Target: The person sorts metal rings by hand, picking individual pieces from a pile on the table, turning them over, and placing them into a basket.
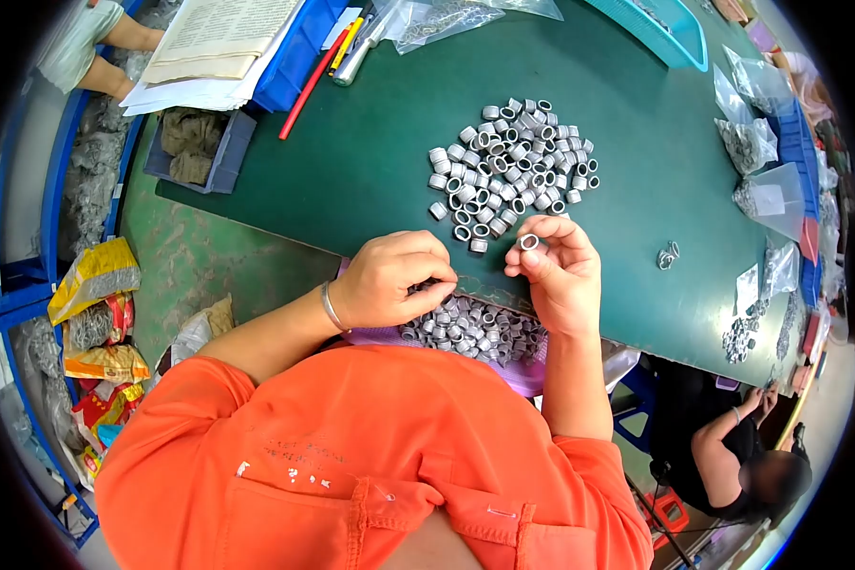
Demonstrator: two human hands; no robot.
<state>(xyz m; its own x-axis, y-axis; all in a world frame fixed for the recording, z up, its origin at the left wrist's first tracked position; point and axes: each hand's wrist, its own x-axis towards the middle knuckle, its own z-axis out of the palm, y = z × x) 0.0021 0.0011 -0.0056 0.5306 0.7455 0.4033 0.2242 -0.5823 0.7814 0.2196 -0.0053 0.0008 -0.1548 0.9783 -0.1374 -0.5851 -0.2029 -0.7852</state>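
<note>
On the green table (351, 180) lies a loose pile of small grey metal rings (513, 166). My right hand (562, 271), just below the pile, pinches one metal ring (528, 242) between thumb and finger. To its left my left hand (394, 278) has its fingers curled together over the table's front edge; a dark bit shows at the fingertips, too hidden to name. Beneath both hands, at my lap, a purple container (525, 378) holds many more grey rings (475, 328).
A blue tray with papers (214, 47), pens (315, 85) and a grey bin with cloth (228, 152) are at the upper left. A turquoise basket (674, 33) sits at the top right. Plastic bags (769, 199) line the right edge. Another person (731, 456) sits lower right.
</note>
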